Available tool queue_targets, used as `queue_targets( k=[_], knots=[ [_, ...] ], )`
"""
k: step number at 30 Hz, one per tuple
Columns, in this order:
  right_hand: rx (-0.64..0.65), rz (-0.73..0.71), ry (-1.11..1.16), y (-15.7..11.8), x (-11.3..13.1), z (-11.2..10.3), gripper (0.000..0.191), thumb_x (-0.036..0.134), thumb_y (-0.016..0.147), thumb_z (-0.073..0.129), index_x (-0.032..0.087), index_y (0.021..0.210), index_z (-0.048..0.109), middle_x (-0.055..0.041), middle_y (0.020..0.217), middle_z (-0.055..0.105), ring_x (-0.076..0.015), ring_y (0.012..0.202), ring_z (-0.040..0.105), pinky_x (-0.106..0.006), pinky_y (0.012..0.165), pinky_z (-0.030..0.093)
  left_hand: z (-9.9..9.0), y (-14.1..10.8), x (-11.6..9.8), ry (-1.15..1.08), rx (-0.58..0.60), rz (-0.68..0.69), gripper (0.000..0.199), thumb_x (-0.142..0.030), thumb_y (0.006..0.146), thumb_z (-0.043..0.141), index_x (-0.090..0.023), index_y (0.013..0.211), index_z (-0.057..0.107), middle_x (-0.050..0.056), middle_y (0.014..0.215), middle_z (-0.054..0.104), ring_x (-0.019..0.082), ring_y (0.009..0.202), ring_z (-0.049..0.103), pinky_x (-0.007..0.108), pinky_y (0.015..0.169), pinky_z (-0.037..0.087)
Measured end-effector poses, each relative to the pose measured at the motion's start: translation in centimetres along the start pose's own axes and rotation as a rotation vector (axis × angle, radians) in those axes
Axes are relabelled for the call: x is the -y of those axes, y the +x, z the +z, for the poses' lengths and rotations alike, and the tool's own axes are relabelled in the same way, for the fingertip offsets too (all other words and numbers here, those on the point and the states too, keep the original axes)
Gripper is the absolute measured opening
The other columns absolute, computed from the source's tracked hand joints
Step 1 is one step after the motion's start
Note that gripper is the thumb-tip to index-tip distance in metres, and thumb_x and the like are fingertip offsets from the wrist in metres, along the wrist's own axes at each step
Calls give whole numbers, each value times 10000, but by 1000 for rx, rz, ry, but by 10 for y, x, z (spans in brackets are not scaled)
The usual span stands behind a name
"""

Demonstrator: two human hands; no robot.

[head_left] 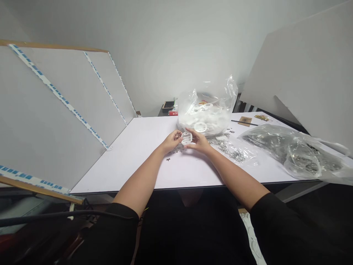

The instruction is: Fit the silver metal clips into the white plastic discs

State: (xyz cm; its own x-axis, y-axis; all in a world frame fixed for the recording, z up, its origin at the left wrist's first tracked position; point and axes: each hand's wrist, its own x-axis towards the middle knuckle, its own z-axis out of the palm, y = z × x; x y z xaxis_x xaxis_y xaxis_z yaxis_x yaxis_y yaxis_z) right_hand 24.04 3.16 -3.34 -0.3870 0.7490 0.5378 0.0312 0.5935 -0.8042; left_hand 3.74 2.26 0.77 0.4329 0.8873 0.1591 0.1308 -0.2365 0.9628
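Observation:
A small round white plastic part (186, 138) with grooves or slots across its face is held up just above the table. My right hand (200, 142) wraps its thumb and fingers round the part's right side. At its left edge my left hand (172, 141) is closed in a pinch; whatever sits between those fingertips is too small to make out. Small metal pieces (176, 151) lie scattered on the table beneath the hands, with a few more (168, 159) nearer to me.
Behind the hands stands a large clear bag (206, 114) of white plastic parts. To the right lie a clear bag of small metal pieces (234, 152) and a bigger plastic bag (298, 154). A brown card square (245, 121) is farther back. Panels flank the white table (132, 158).

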Motion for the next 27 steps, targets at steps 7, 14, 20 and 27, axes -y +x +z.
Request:
queue_targets(
  k=[7, 14, 20, 27],
  knots=[
    [71, -68, -313, -3, 11, -12, 895, 549, 724, 840, 179, 1492, 566, -161, 1340, 644, -309, 1123, 655, -453, 937, 570, -17, -2, -2, 353, 54, -61, 333, -397, 871, 659, -172, 1109, 600, 54, 972, 647, 122, 691, 540, 256, 619, 409],
    [329, 5, -614, -7, 36, -30, 836, 441, 700, 847, 133, 1441, 613, -155, 1207, 698, -296, 1019, 663, -426, 894, 548, -20, -5, -3, 702, 99, 67, 222, -230, 922, 522, -191, 1062, 691, 64, 1066, 690, 187, 945, 602, 310, 837, 449],
    [377, 15, -678, -8, 39, -31, 757, 371, 681, 820, 158, 1383, 632, -123, 1164, 694, -283, 1033, 648, -406, 926, 518, -4, -6, -4, 742, 235, 117, 237, -264, 926, 560, -220, 1034, 766, 31, 938, 727, 181, 853, 621, 313, 792, 444],
    [356, 14, -645, -8, 29, -24, 533, 303, 650, 764, 171, 1143, 609, -115, 1139, 653, -277, 1031, 617, -398, 908, 499, -2, -3, 5, 702, 197, 204, 228, -207, 890, 610, -255, 978, 814, 41, 853, 709, 172, 745, 582, 282, 694, 398]
  ],
)
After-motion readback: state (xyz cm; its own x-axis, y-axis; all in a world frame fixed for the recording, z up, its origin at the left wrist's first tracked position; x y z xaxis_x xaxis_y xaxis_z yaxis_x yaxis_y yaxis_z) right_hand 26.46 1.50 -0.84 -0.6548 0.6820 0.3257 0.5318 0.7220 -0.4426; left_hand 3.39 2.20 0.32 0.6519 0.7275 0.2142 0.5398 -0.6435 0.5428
